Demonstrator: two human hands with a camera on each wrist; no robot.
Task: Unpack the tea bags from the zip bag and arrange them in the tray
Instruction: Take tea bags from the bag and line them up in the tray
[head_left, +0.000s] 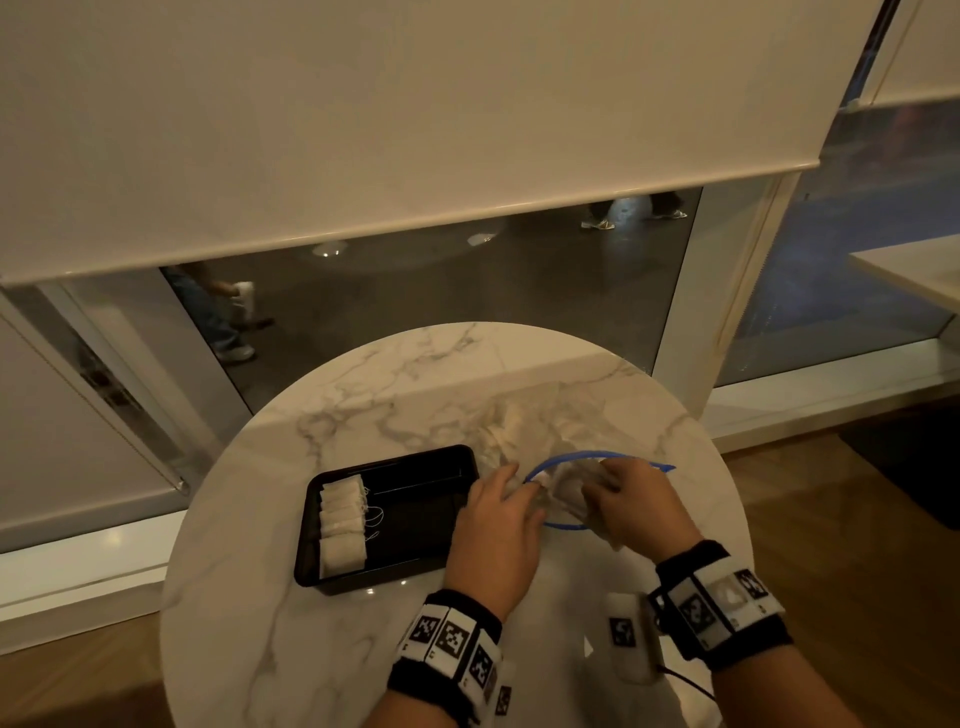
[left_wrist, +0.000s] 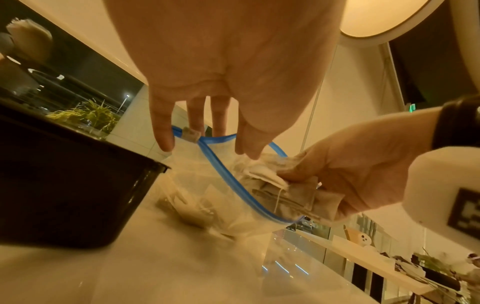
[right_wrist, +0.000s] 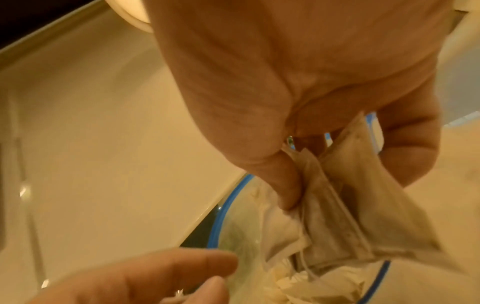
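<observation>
Your right hand (left_wrist: 363, 170) gripped a wad of tea bags (left_wrist: 288, 197), count indistinct, at the zip bag (head_left: 545, 431) mouth, frame centre, your left hand (head_left: 493, 535) pinched its blue rim, mouth faced you, tray (head_left: 395, 571) lower left, bagged row running top-to-bottom.

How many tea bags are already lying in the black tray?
5, as far as the head view shows: the tea bags lie in one overlapping row along the left end of the tray, from far end to near end. More may be hidden under them.
</observation>
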